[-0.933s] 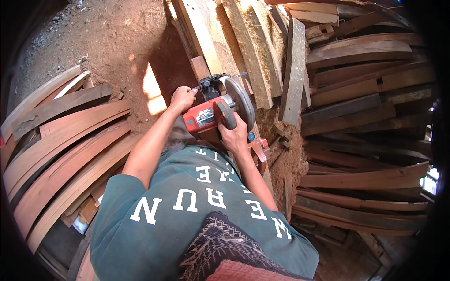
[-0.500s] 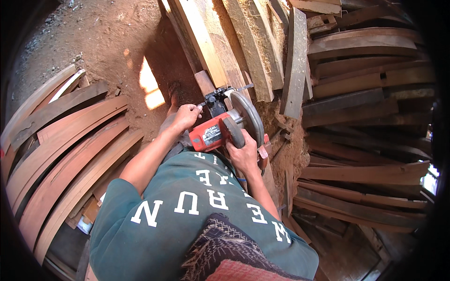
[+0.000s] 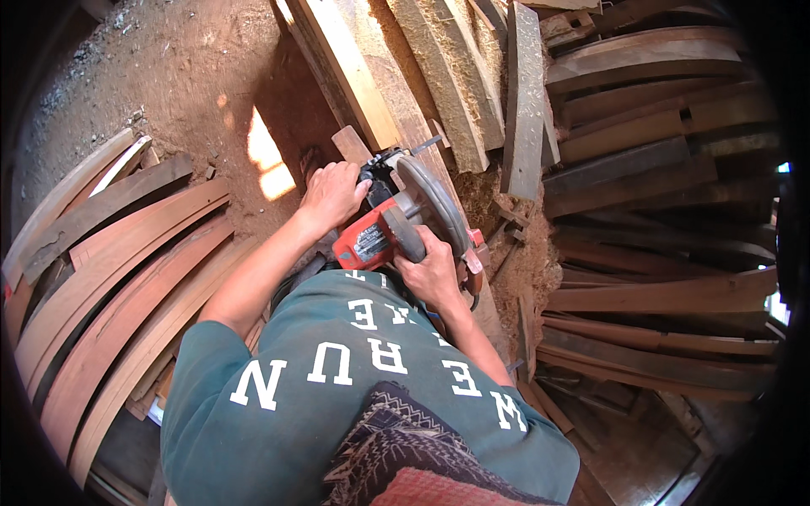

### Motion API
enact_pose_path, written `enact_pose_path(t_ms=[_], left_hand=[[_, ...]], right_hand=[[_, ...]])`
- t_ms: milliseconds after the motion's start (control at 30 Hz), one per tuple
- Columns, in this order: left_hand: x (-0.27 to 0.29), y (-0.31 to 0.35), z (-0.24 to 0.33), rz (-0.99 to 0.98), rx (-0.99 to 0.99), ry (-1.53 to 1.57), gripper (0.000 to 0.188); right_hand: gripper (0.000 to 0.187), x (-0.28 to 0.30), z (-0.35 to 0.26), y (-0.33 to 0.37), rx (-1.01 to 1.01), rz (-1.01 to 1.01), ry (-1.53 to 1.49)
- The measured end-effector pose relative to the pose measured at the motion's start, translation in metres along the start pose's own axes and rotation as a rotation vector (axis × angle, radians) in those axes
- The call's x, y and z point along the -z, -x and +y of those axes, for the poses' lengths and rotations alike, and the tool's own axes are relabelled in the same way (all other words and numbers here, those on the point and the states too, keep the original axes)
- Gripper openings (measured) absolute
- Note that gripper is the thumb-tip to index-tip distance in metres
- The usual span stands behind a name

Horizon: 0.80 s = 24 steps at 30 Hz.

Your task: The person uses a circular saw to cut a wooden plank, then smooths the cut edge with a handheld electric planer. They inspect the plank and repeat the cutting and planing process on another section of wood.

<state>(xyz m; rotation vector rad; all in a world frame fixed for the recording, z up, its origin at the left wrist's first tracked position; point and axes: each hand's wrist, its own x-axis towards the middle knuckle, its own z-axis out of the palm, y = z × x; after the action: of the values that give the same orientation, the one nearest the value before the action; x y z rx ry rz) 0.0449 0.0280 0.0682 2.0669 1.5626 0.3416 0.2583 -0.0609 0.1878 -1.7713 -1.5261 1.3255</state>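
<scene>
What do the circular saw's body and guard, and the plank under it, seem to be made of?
Circular saw: body looks like red moulded plastic, smooth; the rounded blade guard looks like dull grey metal. Plank: pale, rough-sawn, unfinished wood, with visible grain and sawdust around it.

A small rectangular light-grey label [image 3: 369, 242] with dark print sits on the side of the red plastic body of the handheld circular saw [image 3: 396, 228], near the picture's middle, between the two hands. It lies tilted, its long edge running along the red housing just below the black handle. No packages, signs or screens show among the wood.
</scene>
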Motion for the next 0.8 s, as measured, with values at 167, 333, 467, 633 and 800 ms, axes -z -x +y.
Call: enact_pose_path(t_ms=[167,333,467,633,800], left_hand=[[0.003,-0.016,0.002,-0.111,-0.078,-0.143,0.036],[-0.005,-0.021,-0.007,-0.061,-0.119,-0.167,0.035],[-0.004,-0.019,-0.012,-0.073,-0.097,-0.138,0.036],[-0.001,-0.021,-0.003,-0.177,0.163,-0.059,0.045],[-0.005,-0.021,-0.005,-0.218,0.410,0.116,0.056]], right_hand=[[0.040,0.002,-0.003,-0.004,0.013,-0.035,0.074],[0.041,-0.002,-0.004,-0.008,0.081,-0.028,0.090],[0.042,-0.002,-0.005,-0.011,0.065,-0.052,0.109],[0.041,-0.003,-0.004,-0.016,0.098,-0.056,0.123],[0.039,-0.004,0.000,-0.018,0.089,-0.057,0.083]])
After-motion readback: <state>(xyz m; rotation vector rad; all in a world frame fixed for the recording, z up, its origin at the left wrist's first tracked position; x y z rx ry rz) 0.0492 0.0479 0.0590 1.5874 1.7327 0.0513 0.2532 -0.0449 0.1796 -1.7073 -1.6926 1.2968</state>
